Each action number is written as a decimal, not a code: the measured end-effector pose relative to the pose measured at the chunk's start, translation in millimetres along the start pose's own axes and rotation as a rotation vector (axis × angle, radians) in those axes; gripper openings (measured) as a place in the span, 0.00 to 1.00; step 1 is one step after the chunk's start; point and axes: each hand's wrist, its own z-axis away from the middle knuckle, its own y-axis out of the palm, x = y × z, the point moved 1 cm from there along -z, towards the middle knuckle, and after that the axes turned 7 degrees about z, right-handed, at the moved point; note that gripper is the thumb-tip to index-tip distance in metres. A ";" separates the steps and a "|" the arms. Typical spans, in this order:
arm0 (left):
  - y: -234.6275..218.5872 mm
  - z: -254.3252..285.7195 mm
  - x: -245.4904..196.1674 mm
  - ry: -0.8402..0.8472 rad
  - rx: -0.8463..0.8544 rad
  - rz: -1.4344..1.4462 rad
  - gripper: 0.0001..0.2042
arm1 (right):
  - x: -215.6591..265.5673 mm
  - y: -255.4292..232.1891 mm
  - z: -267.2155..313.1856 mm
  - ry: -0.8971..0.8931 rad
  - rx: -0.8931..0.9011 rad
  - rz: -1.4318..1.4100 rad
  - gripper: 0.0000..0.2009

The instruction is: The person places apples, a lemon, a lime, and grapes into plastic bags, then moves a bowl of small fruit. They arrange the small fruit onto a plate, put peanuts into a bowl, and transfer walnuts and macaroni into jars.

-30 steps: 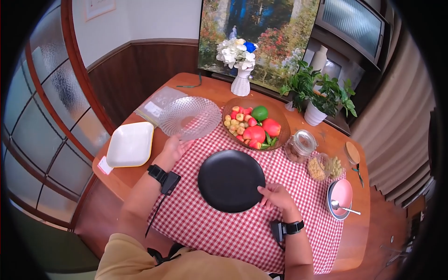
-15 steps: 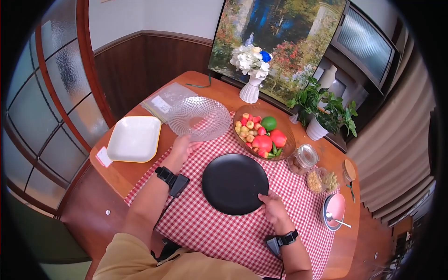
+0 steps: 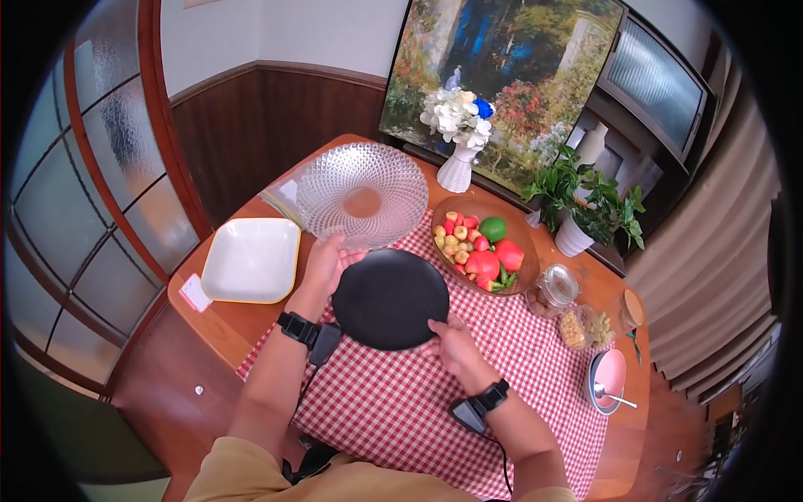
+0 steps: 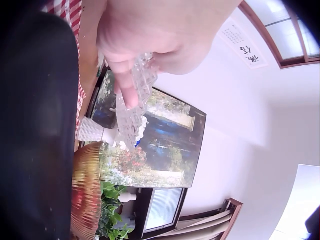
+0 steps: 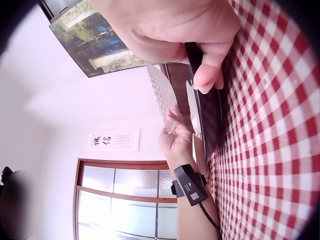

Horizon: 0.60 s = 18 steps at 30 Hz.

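My left hand (image 3: 326, 261) pinches the near rim of a clear textured glass bowl (image 3: 401, 188). In the right wrist view the glass bowl (image 5: 159, 90) is tilted up off the table. With thumb on top and fingers beneath, my right hand (image 3: 457, 347) grips the right edge of a round black plate (image 3: 389, 301). The black plate (image 5: 202, 107) lies low over the red checked cloth (image 3: 376, 410), its far edge just beside my left hand. In the left wrist view, fingers (image 4: 127, 87) press the bumpy glass rim.
A white square dish (image 3: 251, 261) stands left, near a plastic packet (image 3: 284, 194). Right of the glass bowl sits an amber fruit bowl (image 3: 527, 280). Farther right are a glass jar (image 3: 556, 289), small snack containers (image 3: 575, 328) and a pink bowl (image 3: 609, 372) with a spoon. A flower vase (image 3: 457, 167) stands behind.
My left hand has raised the glass bowl off the table and tilted it. My right hand has moved the black plate left and away from my body, toward the glass bowl.
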 end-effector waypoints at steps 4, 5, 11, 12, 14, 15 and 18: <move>-7.1 -2.0 2.6 0.005 0.074 0.048 0.14 | 7.9 30.0 -48.5 -0.047 -0.021 -0.041 0.14; -8.3 -2.4 4.8 0.016 0.086 0.033 0.14 | 10.5 36.1 -61.7 -0.047 -0.016 -0.039 0.14; -9.2 -1.8 11.2 -0.029 0.086 -0.004 0.14 | 30.7 66.9 -118.5 -0.118 -0.134 -0.168 0.11; -9.2 -2.4 11.3 -0.026 0.087 -0.004 0.14 | 33.8 67.7 -122.9 -0.120 -0.132 -0.167 0.11; -10.5 -4.2 13.4 -0.047 0.090 -0.040 0.14 | 34.7 67.8 -133.9 -0.090 -0.104 -0.172 0.11; -11.1 -4.7 14.9 -0.045 0.088 -0.038 0.14 | 33.3 68.4 -138.3 -0.111 -0.120 -0.180 0.11; -14.5 -6.1 21.3 -0.036 0.114 -0.037 0.14 | 29.4 65.8 -143.7 -0.107 -0.073 -0.164 0.11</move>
